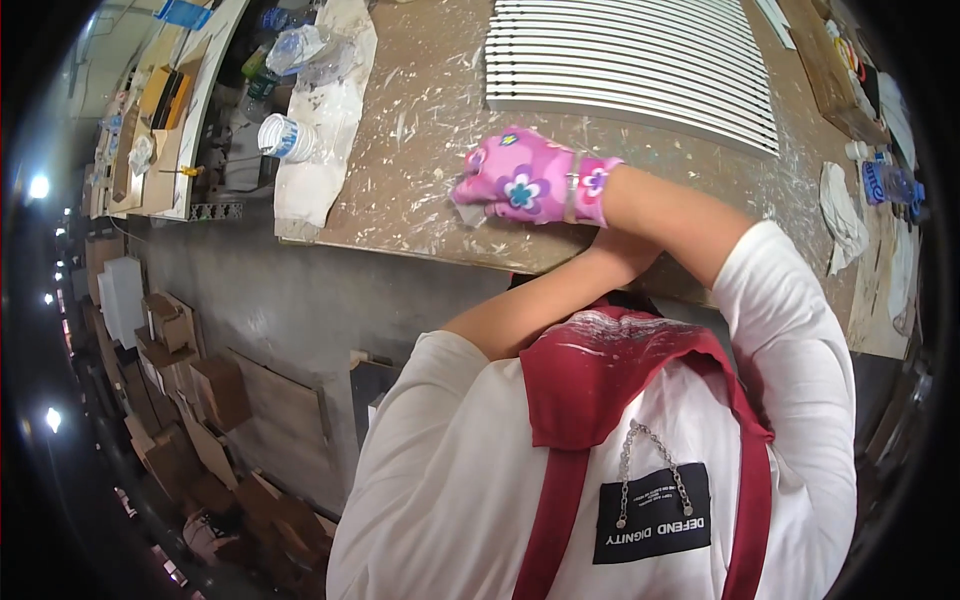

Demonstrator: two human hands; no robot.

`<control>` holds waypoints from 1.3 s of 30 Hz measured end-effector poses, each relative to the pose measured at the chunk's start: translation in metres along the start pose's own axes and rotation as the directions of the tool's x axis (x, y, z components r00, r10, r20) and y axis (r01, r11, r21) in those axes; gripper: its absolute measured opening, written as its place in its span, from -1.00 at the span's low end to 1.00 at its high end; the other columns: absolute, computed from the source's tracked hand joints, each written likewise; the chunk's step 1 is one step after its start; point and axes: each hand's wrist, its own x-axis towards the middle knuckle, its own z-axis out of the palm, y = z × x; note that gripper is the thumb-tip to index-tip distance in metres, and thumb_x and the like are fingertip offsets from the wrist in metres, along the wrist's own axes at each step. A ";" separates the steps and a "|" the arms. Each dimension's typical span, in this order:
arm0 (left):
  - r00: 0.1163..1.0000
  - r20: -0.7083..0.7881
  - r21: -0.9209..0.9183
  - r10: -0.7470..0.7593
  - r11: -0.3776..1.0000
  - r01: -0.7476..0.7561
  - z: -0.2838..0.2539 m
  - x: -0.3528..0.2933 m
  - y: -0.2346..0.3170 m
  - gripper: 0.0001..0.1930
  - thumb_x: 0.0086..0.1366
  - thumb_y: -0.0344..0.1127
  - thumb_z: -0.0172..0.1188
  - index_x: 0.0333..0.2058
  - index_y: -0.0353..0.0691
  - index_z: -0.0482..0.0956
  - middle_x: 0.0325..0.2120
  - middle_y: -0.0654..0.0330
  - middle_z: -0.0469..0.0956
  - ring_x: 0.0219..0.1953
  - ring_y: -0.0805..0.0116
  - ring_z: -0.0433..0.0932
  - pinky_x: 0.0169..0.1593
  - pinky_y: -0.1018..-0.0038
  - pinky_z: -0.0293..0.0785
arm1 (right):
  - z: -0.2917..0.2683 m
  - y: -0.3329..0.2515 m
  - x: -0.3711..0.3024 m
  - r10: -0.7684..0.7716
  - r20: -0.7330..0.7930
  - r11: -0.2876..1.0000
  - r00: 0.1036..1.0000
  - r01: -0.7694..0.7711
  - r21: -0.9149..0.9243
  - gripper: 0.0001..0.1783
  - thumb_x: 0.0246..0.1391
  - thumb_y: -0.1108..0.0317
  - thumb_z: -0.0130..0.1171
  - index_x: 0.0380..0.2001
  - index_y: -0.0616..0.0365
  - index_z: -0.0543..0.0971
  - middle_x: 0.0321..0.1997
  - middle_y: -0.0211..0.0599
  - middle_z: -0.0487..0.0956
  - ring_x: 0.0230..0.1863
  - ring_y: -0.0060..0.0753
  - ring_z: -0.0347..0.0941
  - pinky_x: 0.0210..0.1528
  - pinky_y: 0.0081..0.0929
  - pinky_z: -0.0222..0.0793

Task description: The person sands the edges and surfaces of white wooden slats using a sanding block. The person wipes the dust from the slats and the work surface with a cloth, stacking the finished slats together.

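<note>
My right hand point(520, 182), in a pink glove with a flower print, reaches across to the left over the brown tabletop point(420, 110). Its fingers are curled closed. From under them pokes a small, thin, pale grey-white piece point(470, 213), whose kind I cannot make out. My left forearm point(560, 295) passes beneath the right one near the table's front edge, and the left hand is hidden there. Beyond the glove lies a row of long white slats point(620, 60), side by side with dark gaps between them.
White paint smears mark the tabletop. At the left edge lie a stained white sheet point(320, 165), a white plastic cup point(285, 136) and a clear plastic bottle point(325, 62). On the right are a crumpled white cloth point(843, 218), a blue-labelled bottle point(888, 184) and a wooden box point(830, 70).
</note>
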 end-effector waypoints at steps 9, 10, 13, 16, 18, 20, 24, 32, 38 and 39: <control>0.903 0.019 0.686 0.429 0.652 -0.324 -0.007 -0.005 0.003 -0.59 0.03 -0.22 0.21 -0.08 -0.03 0.52 -0.09 0.20 0.44 0.06 0.18 0.34 0.04 0.23 0.30 | -0.019 0.048 -0.008 0.345 -0.162 0.936 0.925 -0.353 -0.021 -0.72 0.16 0.10 0.01 -0.26 0.07 0.50 -0.18 -0.32 0.53 -0.15 -0.32 0.45 -0.08 -0.42 0.39; 0.926 0.036 0.680 0.376 0.669 -0.298 -0.007 -0.005 0.004 -0.59 0.02 -0.22 0.22 -0.08 -0.03 0.52 -0.09 0.19 0.43 0.06 0.18 0.33 0.03 0.24 0.30 | -0.028 0.049 -0.034 0.353 -0.262 0.936 0.898 -0.343 0.084 -0.70 0.16 0.10 0.00 -0.18 0.06 0.49 -0.14 -0.28 0.52 -0.12 -0.29 0.45 -0.06 -0.38 0.39; 0.963 0.033 0.611 0.269 0.756 -0.233 -0.012 0.001 0.017 -0.58 0.01 -0.22 0.27 -0.08 -0.03 0.51 -0.08 0.17 0.41 0.02 0.17 0.36 0.00 0.23 0.32 | -0.040 0.040 -0.142 0.449 -0.597 0.884 0.665 -0.233 0.405 -0.56 0.12 0.13 0.04 0.03 0.07 0.44 -0.07 -0.23 0.50 -0.10 -0.24 0.44 -0.05 -0.32 0.38; 0.934 0.019 0.438 0.357 0.837 -0.329 -0.026 0.024 0.015 -0.59 0.08 -0.24 0.24 -0.06 -0.15 0.49 -0.09 0.05 0.44 -0.04 0.00 0.41 0.01 0.16 0.34 | -0.014 0.007 -0.265 0.876 -0.478 0.479 0.071 -0.259 0.839 -0.47 0.12 0.20 0.07 0.12 0.23 0.38 0.01 -0.24 0.47 -0.06 -0.43 0.40 0.01 -0.47 0.32; 0.932 0.126 0.374 0.339 0.854 -0.361 -0.040 0.059 0.043 -0.62 0.13 -0.26 0.20 -0.06 -0.18 0.48 -0.06 0.01 0.43 -0.03 -0.03 0.41 0.03 0.20 0.35 | 0.032 -0.016 -0.353 0.899 -0.300 0.286 -0.320 -0.091 0.954 -0.48 0.13 0.30 0.07 0.14 0.25 0.35 0.03 -0.23 0.45 -0.04 -0.45 0.40 0.02 -0.50 0.32; 0.886 0.204 0.415 0.416 0.783 -0.463 -0.030 0.105 0.059 -0.65 0.18 -0.28 0.17 -0.04 -0.20 0.47 -0.06 0.02 0.43 -0.05 0.00 0.44 0.01 0.25 0.38 | 0.070 -0.053 -0.414 0.803 -0.175 0.349 -0.570 0.211 0.913 -0.49 0.13 0.40 0.06 0.16 0.26 0.32 0.02 -0.24 0.44 -0.05 -0.45 0.41 0.01 -0.52 0.33; 0.820 0.420 0.236 0.388 0.826 -0.511 0.062 0.194 0.122 -0.63 0.24 -0.23 0.12 0.01 -0.20 0.44 -0.03 0.01 0.44 -0.07 0.05 0.48 0.02 0.29 0.39 | 0.096 -0.141 -0.451 0.762 -0.135 0.432 -0.633 0.342 0.835 -0.51 0.14 0.41 0.05 0.14 0.28 0.30 0.03 -0.21 0.46 -0.04 -0.36 0.46 0.02 -0.46 0.37; 0.858 0.340 0.538 0.385 0.669 -0.513 0.308 0.330 0.068 -0.22 0.05 0.18 0.23 0.15 -0.18 0.31 0.11 -0.16 0.30 0.19 -0.16 0.19 0.19 0.04 0.16 | 0.167 -0.205 -0.482 0.570 -0.151 0.438 -0.808 0.143 0.888 -0.51 0.11 0.38 0.07 0.12 0.23 0.35 0.07 -0.20 0.46 0.04 -0.40 0.42 0.09 -0.46 0.34; 0.921 0.336 0.084 0.199 0.967 -0.240 0.223 0.337 0.085 -0.58 0.17 -0.17 0.21 -0.07 -0.35 0.51 -0.31 0.13 0.60 -0.28 0.21 0.55 -0.12 0.39 0.43 | 0.150 -0.194 -0.503 0.638 -0.130 0.514 -0.759 0.294 0.806 -0.55 0.09 0.42 0.10 0.07 0.27 0.41 0.08 -0.26 0.47 0.11 -0.39 0.37 0.19 -0.48 0.24; 0.944 0.310 -0.037 0.117 0.993 -0.111 0.195 0.308 0.124 -0.59 0.24 -0.22 0.14 -0.03 -0.38 0.45 -0.21 0.13 0.55 -0.17 0.31 0.49 -0.04 0.42 0.38 | 0.151 -0.190 -0.509 0.589 -0.086 0.298 -0.804 0.117 0.947 -0.62 0.13 0.42 0.04 0.03 0.26 0.45 0.05 -0.23 0.49 0.07 -0.38 0.40 0.15 -0.46 0.30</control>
